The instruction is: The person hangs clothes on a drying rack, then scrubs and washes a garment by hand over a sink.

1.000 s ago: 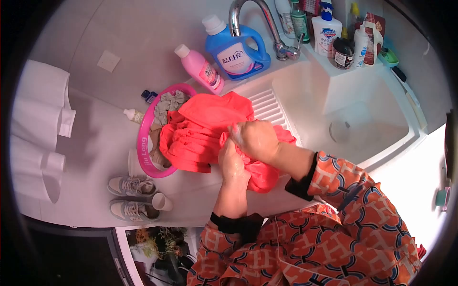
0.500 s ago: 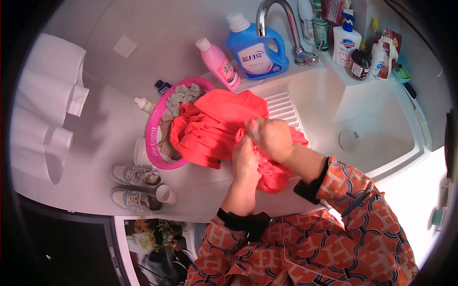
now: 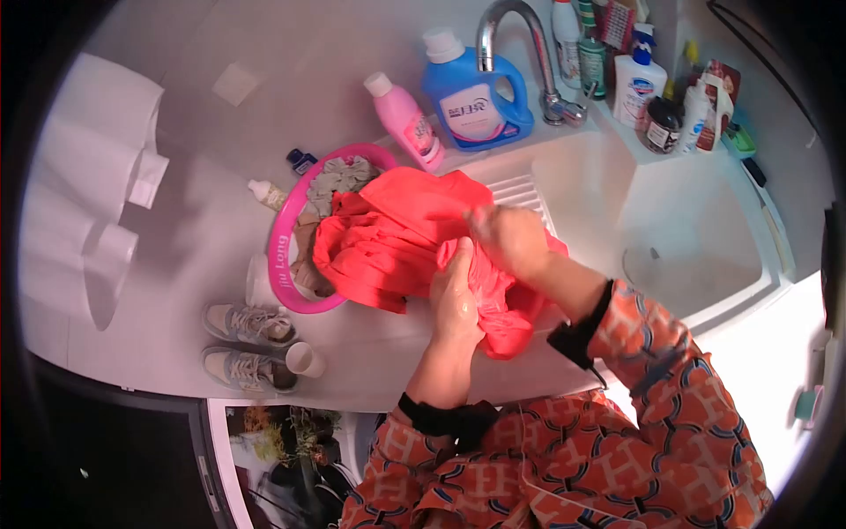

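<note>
A bright red garment [image 3: 401,231] lies bunched from the pink basin across to the ribbed edge of the sink. My left hand [image 3: 455,304], wet with a little foam, is closed round a fold of it, thumb on top. Just to the right, my right hand [image 3: 513,240] is curled in a fist on the same cloth, its fingers slightly blurred. Part of the garment hangs in a lump below the hands. Grey and brown clothes [image 3: 339,183] show in the pink basin [image 3: 282,256], partly covered by the red cloth.
The white sink [image 3: 674,247] lies to the right under a chrome faucet [image 3: 546,66]. Behind the garment stand a blue detergent jug [image 3: 476,101] and a pink bottle [image 3: 405,123]. Sneakers [image 3: 247,368] and a white cup [image 3: 304,360] sit at the left front. Several bottles crowd the back corner.
My right hand has shifted slightly up and to the right, away from my left hand, showing more red cloth between them. My left hand keeps nearly the same place.
</note>
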Motion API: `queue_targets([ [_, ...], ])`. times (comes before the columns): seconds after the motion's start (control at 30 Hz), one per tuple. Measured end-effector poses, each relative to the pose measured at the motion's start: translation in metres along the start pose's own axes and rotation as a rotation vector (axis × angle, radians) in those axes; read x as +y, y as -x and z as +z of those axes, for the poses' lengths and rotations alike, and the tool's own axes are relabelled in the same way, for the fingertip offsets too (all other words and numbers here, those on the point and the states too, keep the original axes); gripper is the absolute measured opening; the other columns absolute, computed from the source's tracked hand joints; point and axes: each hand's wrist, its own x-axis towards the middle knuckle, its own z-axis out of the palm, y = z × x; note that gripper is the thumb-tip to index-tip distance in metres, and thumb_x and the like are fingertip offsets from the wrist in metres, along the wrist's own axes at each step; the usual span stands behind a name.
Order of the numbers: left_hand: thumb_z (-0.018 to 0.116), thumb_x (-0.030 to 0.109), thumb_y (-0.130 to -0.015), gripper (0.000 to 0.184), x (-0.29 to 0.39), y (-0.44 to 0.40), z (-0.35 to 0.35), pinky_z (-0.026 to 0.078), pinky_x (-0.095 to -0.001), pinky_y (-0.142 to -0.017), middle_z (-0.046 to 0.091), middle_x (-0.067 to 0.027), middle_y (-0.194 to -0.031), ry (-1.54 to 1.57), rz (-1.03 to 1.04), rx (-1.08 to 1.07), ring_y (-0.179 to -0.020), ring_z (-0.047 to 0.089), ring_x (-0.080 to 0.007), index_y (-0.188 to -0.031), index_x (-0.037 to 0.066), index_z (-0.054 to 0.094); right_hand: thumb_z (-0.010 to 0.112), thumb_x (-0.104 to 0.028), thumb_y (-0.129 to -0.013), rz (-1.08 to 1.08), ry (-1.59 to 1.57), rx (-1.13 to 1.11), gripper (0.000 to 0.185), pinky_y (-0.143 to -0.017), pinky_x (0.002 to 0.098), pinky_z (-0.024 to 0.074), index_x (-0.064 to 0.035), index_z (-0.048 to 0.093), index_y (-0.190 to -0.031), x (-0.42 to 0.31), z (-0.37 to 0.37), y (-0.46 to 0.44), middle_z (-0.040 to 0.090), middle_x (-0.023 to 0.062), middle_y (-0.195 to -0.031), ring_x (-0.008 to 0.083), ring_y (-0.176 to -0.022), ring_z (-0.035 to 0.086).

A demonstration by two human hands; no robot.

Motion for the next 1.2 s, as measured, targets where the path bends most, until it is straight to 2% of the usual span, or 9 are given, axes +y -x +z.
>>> queue_targets([
  [0.1,0.054,0.032,-0.091,0.037,0.028,-0.001,-0.002,0.051,-0.036,-0.081,0.06,-0.0127,-0.104,0.017,0.009,-0.061,-0.093,0.061,-0.0218,-0.106,-0.002,0.054,0.052,-0.03,-0.091,0.338,-1.133,-0.066,0.033,-0.063,0.0307,0.0487,0.0007,0.061,-0.087,0.012,-0.017,0.011,0.066,0.009,-0.083,0.0184,-0.069,0.062],
  [0.33,0.058,0.022,-0.089,0.026,0.032,0.007,0.001,0.053,-0.0332,-0.076,0.061,-0.0102,-0.096,-0.145,0.167,-0.125,-0.087,0.062,-0.0186,-0.101,-0.001,0.055,0.054,-0.028,-0.091,0.397,-1.714,-0.103,0.032,-0.075,0.0272,0.0466,0.0004,0.055,-0.106,0.008,-0.043,0.033,0.062,0.0065,-0.095,0.0126,-0.081,0.059],
  [0.63,0.051,0.027,-0.09,0.029,-0.007,0.006,0.019,0.043,-0.0274,-0.056,0.053,0.0003,-0.071,-0.162,0.025,0.222,-0.068,0.055,-0.0089,-0.079,0.0,0.057,0.059,-0.014,-0.079,-0.262,-0.284,0.272,0.048,-0.047,0.0426,0.0442,-0.0035,0.038,-0.12,-0.018,-0.017,0.054,0.057,0.0172,-0.066,0.0362,-0.054,0.058],
  [0.73,0.05,0.029,-0.09,0.028,-0.015,0.0,0.014,0.041,-0.0302,-0.055,0.051,-0.0022,-0.073,-0.313,0.107,0.14,-0.063,0.05,-0.0117,-0.082,0.003,0.052,0.066,-0.014,-0.074,0.044,-0.3,0.215,0.055,-0.049,0.0465,0.0434,-0.0042,0.038,-0.121,-0.011,-0.004,0.027,0.058,0.0197,-0.073,0.039,-0.059,0.058],
  [0.83,0.047,0.027,-0.09,0.022,-0.019,-0.011,-0.013,0.044,-0.0283,-0.066,0.054,-0.004,-0.085,-0.033,0.062,-0.119,-0.079,0.054,-0.0121,-0.087,0.007,0.053,0.061,-0.01,-0.076,-0.439,-0.586,0.337,0.049,-0.048,0.0467,0.0427,-0.0044,0.039,-0.119,-0.04,-0.008,0.049,0.057,0.0195,-0.069,0.04,-0.06,0.058],
  [0.97,0.049,0.025,-0.088,0.02,-0.011,-0.001,-0.001,0.046,-0.0273,-0.07,0.056,-0.0049,-0.091,-0.21,-0.004,0.112,-0.089,0.057,-0.0132,-0.098,0.008,0.053,0.061,-0.006,-0.072,0.003,-0.326,0.169,0.047,-0.056,0.043,0.0468,-0.0048,0.042,-0.115,-0.024,-0.003,0.028,0.057,0.0165,-0.068,0.0399,-0.061,0.059],
  [1.03,0.05,0.026,-0.09,0.027,-0.025,-0.032,-0.051,0.047,-0.0288,-0.072,0.057,-0.006,-0.096,-0.154,0.225,-0.465,-0.089,0.057,-0.0146,-0.101,0.002,0.054,0.061,-0.008,-0.072,-0.272,-0.373,0.224,0.047,-0.059,0.0462,0.0466,-0.0062,0.042,-0.115,-0.036,0.003,0.047,0.058,0.0193,-0.069,0.0401,-0.061,0.058],
  [1.1,0.051,0.028,-0.09,0.031,-0.023,-0.031,-0.059,0.047,-0.0293,-0.074,0.058,-0.0067,-0.099,-0.141,0.218,-0.471,-0.089,0.057,-0.015,-0.102,-0.001,0.055,0.057,-0.006,-0.074,-0.433,-0.503,0.34,0.044,-0.061,0.0452,0.047,-0.0063,0.042,-0.115,-0.04,0.005,0.048,0.058,0.0228,-0.074,0.0405,-0.066,0.059],
  [1.2,0.053,0.031,-0.09,0.034,0.001,0.013,0.006,0.049,-0.0284,-0.073,0.059,-0.0077,-0.098,-0.111,0.01,0.079,-0.087,0.059,-0.0149,-0.101,-0.001,0.057,0.055,-0.008,-0.079,0.099,-0.307,0.05,0.031,-0.065,0.0392,0.0487,-0.0054,0.048,-0.109,-0.009,0.0,0.008,0.061,0.0196,-0.081,0.0342,-0.073,0.063],
])
